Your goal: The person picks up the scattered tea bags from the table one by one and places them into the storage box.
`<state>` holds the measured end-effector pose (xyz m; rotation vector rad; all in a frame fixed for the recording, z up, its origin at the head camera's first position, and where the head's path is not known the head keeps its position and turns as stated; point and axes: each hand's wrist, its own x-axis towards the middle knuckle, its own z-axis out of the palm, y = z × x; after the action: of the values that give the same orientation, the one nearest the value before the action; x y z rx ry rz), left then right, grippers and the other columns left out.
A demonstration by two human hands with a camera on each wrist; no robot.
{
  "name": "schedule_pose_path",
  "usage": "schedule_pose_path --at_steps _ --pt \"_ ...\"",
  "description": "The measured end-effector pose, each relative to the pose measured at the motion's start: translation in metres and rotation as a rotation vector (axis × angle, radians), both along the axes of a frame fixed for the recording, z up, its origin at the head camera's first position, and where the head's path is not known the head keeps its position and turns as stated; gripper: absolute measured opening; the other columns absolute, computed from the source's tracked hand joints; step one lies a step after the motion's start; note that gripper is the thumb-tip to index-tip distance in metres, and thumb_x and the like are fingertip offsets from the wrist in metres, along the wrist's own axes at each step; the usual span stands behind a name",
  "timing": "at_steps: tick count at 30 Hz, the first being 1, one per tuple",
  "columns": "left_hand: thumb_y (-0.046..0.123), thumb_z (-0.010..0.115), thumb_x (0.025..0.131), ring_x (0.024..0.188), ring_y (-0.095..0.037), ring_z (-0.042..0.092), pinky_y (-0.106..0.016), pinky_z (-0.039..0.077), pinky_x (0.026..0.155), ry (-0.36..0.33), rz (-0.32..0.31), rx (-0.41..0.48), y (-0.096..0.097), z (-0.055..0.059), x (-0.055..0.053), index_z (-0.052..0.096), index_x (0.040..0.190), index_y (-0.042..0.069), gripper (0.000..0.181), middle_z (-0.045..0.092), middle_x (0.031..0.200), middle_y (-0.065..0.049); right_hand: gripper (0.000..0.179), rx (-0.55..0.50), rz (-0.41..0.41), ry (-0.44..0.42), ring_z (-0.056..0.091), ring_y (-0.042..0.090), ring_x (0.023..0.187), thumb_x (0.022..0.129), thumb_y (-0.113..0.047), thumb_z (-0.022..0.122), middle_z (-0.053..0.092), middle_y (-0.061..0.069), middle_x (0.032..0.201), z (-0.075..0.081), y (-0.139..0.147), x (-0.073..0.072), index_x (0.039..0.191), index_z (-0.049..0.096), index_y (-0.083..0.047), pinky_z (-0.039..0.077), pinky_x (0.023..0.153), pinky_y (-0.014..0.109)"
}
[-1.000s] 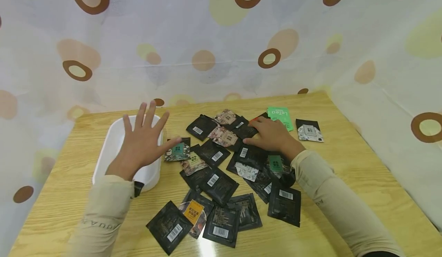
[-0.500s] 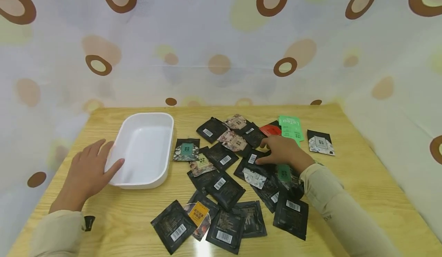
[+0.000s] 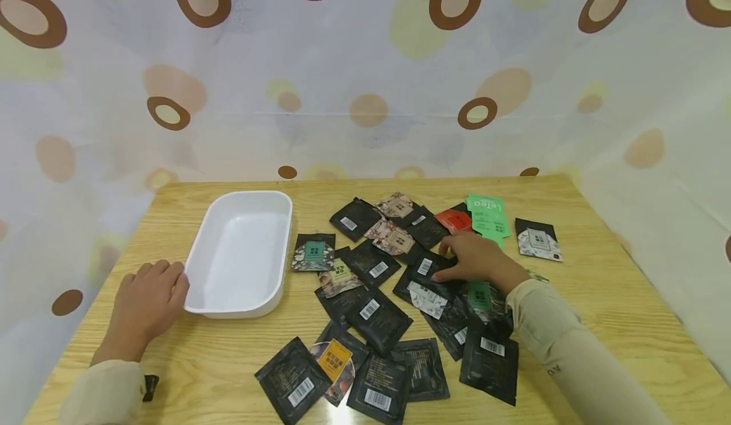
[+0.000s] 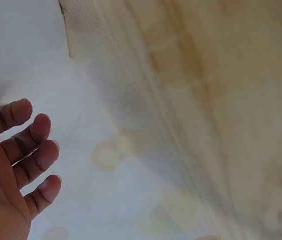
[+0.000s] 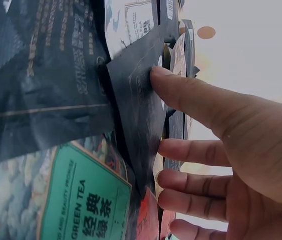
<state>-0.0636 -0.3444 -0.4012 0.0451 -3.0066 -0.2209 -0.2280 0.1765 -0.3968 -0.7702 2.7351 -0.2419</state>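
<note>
**Taking hold of one sachet; lift not yet made**

Table (image 3: 605, 298) carries everything; white tray (image 3: 242, 254) on its left half; sachets (image 3: 379, 317) in a loose overlapping spread from the middle to the right, mostly black, some showing printed labels; my left grip (image 3: 148, 301) sits at the tray's near left corner, fingers loosely bent, nothing seen in it; can't tell if it touches the tray; my right grip (image 3: 474, 261) is over the right part of the spread, thumb and fingers curved and a bit apart, tips at the edge of one black sachet (image 5: 138, 105); can't tell if the pinch has closed; that sachet lies among its neighbours, well apart from the tray; a green tea sachet (image 5: 88, 195) is near it, a red packet (image 3: 457, 221) just beyond my fingers.

Step in hand, I judge: securing that single sachet; next move calls for thumb against forefinger at its edge, then a lift that doesn't drag neighbours along; wrapper looks slick, so a light touch may slide.
</note>
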Motion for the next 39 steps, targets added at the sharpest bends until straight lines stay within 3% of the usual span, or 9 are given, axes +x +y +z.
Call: schedule_pose_path --at_steps 4,9,16,20,24,28,33,39 --pt "0.022 0.031 0.103 0.083 -0.033 0.051 -0.046 0.034 0.071 0.023 -0.017 -0.009 -0.002 -0.001 0.000 0.056 0.091 0.006 0.031 0.060 0.091 -0.014 0.052 -0.041 0.004 -0.035 0.062 0.022 0.087 0.079 -0.049 0.079 0.066 0.010 0.104 -0.004 0.001 -0.002 0.108 0.063 -0.008 0.052 0.074 0.041" --pt "0.021 0.030 0.103 0.072 -0.024 0.041 -0.035 0.024 0.066 0.043 -0.024 -0.020 -0.004 -0.003 -0.001 0.043 0.077 0.012 0.030 0.047 0.075 -0.005 0.048 -0.139 0.012 -0.096 0.049 0.018 0.076 0.079 -0.040 0.082 0.057 0.005 0.091 -0.004 0.001 -0.005 0.103 0.055 -0.009 0.041 0.070 0.035" --pt "0.021 0.028 0.103 0.072 -0.025 0.040 -0.035 0.023 0.066 0.015 -0.015 -0.022 -0.003 -0.002 -0.003 0.043 0.079 0.010 0.030 0.045 0.075 -0.005 0.022 -0.365 0.098 -0.271 0.053 0.015 0.073 0.091 -0.015 0.070 0.059 0.007 0.084 0.018 -0.001 -0.008 0.102 0.056 -0.002 0.044 0.069 0.032" --pt "0.021 0.028 0.103 0.073 -0.026 0.042 -0.035 0.025 0.066 -0.007 -0.011 -0.030 -0.003 -0.002 -0.005 0.044 0.081 0.010 0.029 0.046 0.076 -0.006 0.018 -0.487 0.144 -0.378 0.052 0.012 0.068 0.095 -0.010 0.064 0.060 0.007 0.080 0.033 -0.014 -0.010 0.107 0.059 0.002 0.046 0.069 0.030" --pt "0.020 0.029 0.102 0.068 -0.026 0.042 -0.036 0.027 0.064 0.007 -0.019 -0.010 -0.004 -0.003 -0.005 0.043 0.078 0.009 0.030 0.045 0.073 -0.006 0.023 -0.566 0.125 -0.464 0.052 0.009 0.065 0.097 -0.008 0.060 0.068 0.010 0.085 0.044 -0.047 -0.008 0.117 0.061 0.004 0.046 0.066 0.029" --pt "0.018 0.030 0.101 0.063 -0.023 0.039 -0.035 0.028 0.061 0.018 -0.031 0.017 -0.004 -0.004 -0.006 0.042 0.074 0.009 0.031 0.043 0.069 -0.005 0.029 -0.609 0.055 -0.501 0.057 0.011 0.070 0.098 -0.008 0.058 0.074 0.014 0.098 0.051 -0.092 -0.004 0.125 0.062 0.002 0.050 0.064 0.032" --pt "0.018 0.031 0.101 0.065 -0.023 0.039 -0.035 0.028 0.062 0.008 -0.036 0.011 -0.003 -0.004 -0.006 0.041 0.074 0.009 0.030 0.042 0.069 -0.005 0.031 -0.667 -0.016 -0.505 0.069 0.014 0.087 0.097 -0.008 0.061 0.073 0.016 0.112 0.055 -0.149 0.005 0.127 0.063 -0.001 0.059 0.077 0.037" --pt "0.019 0.030 0.101 0.069 -0.025 0.042 -0.037 0.029 0.064 -0.015 -0.032 -0.027 -0.003 -0.002 -0.007 0.042 0.077 0.010 0.028 0.043 0.072 -0.005 0.032 -0.755 -0.059 -0.529 0.070 0.017 0.086 0.096 -0.004 0.061 0.072 0.019 0.109 0.054 -0.204 0.017 0.128 0.063 0.000 0.059 0.084 0.043"
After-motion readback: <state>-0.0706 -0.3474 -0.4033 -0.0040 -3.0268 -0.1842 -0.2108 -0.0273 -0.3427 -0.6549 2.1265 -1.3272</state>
